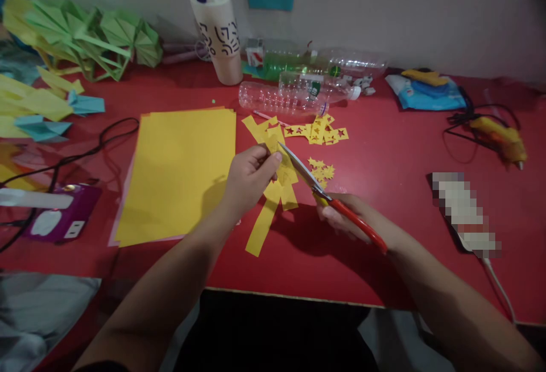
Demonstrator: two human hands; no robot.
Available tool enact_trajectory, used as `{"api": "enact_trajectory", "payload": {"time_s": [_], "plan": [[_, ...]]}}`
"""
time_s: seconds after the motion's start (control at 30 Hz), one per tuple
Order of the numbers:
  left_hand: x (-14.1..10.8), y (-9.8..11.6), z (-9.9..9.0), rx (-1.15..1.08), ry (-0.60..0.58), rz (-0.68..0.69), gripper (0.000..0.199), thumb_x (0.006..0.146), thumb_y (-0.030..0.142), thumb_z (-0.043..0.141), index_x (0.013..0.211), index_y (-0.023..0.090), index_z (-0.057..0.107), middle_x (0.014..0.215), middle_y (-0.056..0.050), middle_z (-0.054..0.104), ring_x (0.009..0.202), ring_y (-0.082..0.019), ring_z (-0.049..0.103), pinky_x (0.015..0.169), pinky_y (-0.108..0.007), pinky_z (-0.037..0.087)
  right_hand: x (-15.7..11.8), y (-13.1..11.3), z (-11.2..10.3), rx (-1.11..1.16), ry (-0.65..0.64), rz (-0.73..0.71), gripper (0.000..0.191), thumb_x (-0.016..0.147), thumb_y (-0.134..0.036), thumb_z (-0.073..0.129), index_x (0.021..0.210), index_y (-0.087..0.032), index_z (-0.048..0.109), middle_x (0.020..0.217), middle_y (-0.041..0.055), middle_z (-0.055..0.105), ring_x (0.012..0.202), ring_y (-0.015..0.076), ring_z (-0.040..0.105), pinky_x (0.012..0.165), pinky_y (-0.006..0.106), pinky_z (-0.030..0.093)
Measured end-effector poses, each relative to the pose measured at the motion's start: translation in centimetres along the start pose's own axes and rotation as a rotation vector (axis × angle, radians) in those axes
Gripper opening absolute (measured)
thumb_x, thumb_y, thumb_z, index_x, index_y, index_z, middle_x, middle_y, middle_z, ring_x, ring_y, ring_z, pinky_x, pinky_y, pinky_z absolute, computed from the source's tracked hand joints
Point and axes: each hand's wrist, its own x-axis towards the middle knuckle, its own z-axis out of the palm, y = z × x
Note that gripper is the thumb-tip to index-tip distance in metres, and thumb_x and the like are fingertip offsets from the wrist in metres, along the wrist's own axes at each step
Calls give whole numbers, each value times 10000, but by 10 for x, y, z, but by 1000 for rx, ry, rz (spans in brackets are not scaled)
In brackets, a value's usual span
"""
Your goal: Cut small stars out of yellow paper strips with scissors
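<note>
My left hand (252, 180) pinches a small yellow paper piece (273, 140) between thumb and fingers. Red-handled scissors (315, 185) are in my right hand (347, 215), their tips touching or very close to that piece. Under my left hand lie several yellow paper strips (261, 227), overlapping on the red table. Just right of the blades sits a small heap of cut-out yellow stars (323, 170). Farther back are yellow strips with star-shaped holes (318, 130). A stack of yellow sheets (181, 173) lies to the left, with orange and pink edges showing beneath.
Clear plastic bottles (281, 99) lie behind the strips, beside an upright white tumbler (222, 39). Folded green paper shapes (85, 36) stand at the back left. On the right are a blue packet (426, 93), a yellow glue gun (501, 136) and a blurred-out phone-like object (464, 213) with a cable.
</note>
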Motion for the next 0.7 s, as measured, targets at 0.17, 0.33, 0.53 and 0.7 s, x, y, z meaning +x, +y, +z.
{"api": "enact_trajectory", "payload": {"time_s": [0.17,0.33,0.53,0.7], "plan": [[0,1,1,-10,18,-57,315,790,134,586,505,181,461,407,54,498,339,-33,384,350,-167,307,2,6,2,29,8,-47,571,841,-758,493,665,-227,374,552,-65,372,449,74,323,417,240,240],[-1,2,3,-44,23,-101,345,802,141,583,493,184,435,391,61,487,306,-22,361,330,-157,289,3,6,6,75,3,-66,575,840,-767,490,675,-230,372,556,-64,378,455,75,328,417,243,248],[-1,-1,2,-49,22,-83,347,807,153,582,497,189,431,403,57,498,310,-23,367,330,-161,300,3,2,8,105,-2,-35,591,812,-791,504,661,-238,361,525,-75,361,421,71,330,398,245,244],[-1,-1,2,-32,15,-79,343,819,169,579,510,192,432,416,54,503,319,-27,374,334,-167,307,3,0,8,103,12,-21,602,788,-794,533,647,-237,352,511,-78,371,412,68,341,386,232,250]]}}
